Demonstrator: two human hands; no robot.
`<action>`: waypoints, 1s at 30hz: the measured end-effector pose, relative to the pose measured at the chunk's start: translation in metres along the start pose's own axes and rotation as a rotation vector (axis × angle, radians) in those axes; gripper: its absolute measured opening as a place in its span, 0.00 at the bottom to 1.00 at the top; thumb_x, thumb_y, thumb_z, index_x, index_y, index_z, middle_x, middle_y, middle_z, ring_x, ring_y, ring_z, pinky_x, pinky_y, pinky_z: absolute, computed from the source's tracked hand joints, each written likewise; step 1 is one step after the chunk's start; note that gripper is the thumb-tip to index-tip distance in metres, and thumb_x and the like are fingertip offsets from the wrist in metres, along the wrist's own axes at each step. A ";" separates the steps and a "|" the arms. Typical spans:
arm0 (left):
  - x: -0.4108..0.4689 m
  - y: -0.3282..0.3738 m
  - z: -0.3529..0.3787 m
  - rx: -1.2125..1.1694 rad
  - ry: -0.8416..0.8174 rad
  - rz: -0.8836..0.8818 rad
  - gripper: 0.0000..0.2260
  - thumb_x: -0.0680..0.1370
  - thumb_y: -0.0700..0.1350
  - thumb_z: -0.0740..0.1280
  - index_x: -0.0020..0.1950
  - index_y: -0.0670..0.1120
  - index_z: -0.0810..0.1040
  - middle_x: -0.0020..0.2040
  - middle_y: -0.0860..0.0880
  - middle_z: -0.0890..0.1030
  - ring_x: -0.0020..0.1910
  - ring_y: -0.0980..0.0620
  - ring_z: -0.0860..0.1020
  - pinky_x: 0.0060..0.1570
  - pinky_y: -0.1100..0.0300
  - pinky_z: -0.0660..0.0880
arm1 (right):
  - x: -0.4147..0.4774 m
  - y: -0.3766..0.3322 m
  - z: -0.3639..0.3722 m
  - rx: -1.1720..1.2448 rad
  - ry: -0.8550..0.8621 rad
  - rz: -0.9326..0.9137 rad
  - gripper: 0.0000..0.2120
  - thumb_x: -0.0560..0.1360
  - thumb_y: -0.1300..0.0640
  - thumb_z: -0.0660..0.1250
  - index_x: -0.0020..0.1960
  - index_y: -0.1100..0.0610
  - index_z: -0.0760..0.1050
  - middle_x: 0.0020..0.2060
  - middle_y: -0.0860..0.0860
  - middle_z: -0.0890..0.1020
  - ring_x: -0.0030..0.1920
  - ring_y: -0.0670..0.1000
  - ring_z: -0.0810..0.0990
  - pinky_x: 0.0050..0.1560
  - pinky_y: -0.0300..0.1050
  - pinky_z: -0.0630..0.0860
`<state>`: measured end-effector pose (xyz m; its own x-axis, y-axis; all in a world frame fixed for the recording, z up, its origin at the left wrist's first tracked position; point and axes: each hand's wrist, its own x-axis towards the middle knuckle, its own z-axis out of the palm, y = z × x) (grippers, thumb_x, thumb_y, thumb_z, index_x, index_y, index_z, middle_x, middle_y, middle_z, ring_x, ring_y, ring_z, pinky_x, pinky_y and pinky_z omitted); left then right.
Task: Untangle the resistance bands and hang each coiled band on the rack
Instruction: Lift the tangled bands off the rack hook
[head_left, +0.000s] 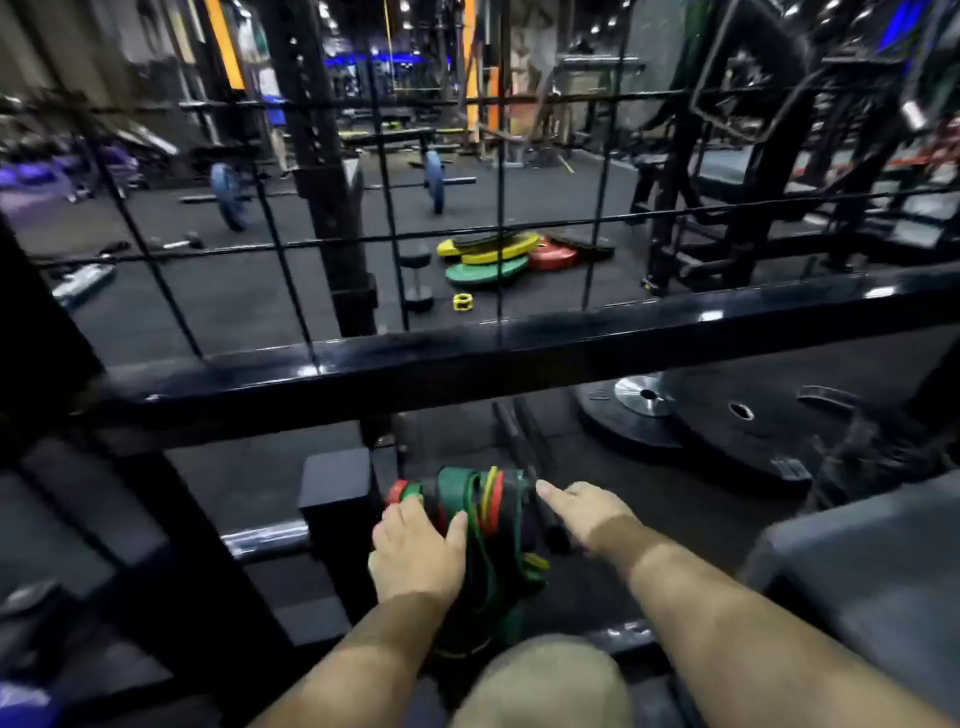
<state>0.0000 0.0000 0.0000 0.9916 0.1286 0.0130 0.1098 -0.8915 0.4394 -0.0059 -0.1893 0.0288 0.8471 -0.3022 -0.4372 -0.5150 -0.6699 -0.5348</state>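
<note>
From the head view, we see the tangled bundle of resistance bands (493, 504) low in the middle, under the black beam of the rack (467, 358) and between the two hands. The bundle's long axis runs from the far side down toward the person, with loose loops hanging at the near end.

The left hand (415, 551) is on the bundle's left side. Its fingers curl over the bands and its thumb presses on the wide green band (457, 488). The right hand (587, 514) is just beside the right edge. Its index finger (548, 493) is stretched straight toward the bands, and it holds nothing that we can see.

The bundle therefore lies to the left of the right fingers, and we judge the left hand is the nearer one.
</note>
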 end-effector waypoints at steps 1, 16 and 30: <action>0.003 -0.007 -0.001 -0.036 -0.009 -0.044 0.28 0.78 0.62 0.59 0.70 0.45 0.64 0.68 0.46 0.68 0.69 0.44 0.66 0.63 0.51 0.66 | 0.003 -0.005 0.007 0.051 -0.026 -0.017 0.29 0.78 0.33 0.54 0.57 0.58 0.74 0.52 0.55 0.79 0.54 0.57 0.79 0.52 0.46 0.72; 0.014 -0.035 0.034 -0.939 -0.104 -0.630 0.41 0.72 0.58 0.72 0.76 0.41 0.57 0.73 0.40 0.64 0.72 0.40 0.65 0.71 0.48 0.64 | 0.039 -0.033 0.061 0.332 -0.018 0.206 0.52 0.64 0.28 0.70 0.75 0.62 0.63 0.71 0.58 0.68 0.64 0.60 0.74 0.57 0.46 0.73; 0.037 -0.044 0.049 -1.277 -0.271 -0.733 0.55 0.46 0.74 0.76 0.67 0.48 0.72 0.62 0.44 0.78 0.59 0.40 0.78 0.60 0.41 0.75 | 0.054 -0.021 0.074 0.762 -0.205 0.129 0.54 0.60 0.33 0.78 0.75 0.59 0.63 0.72 0.55 0.70 0.71 0.58 0.69 0.63 0.50 0.68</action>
<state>0.0355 0.0231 -0.0631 0.7419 0.1570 -0.6518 0.5853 0.3226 0.7439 0.0411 -0.1415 -0.0378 0.7716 -0.1659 -0.6141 -0.6182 0.0322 -0.7854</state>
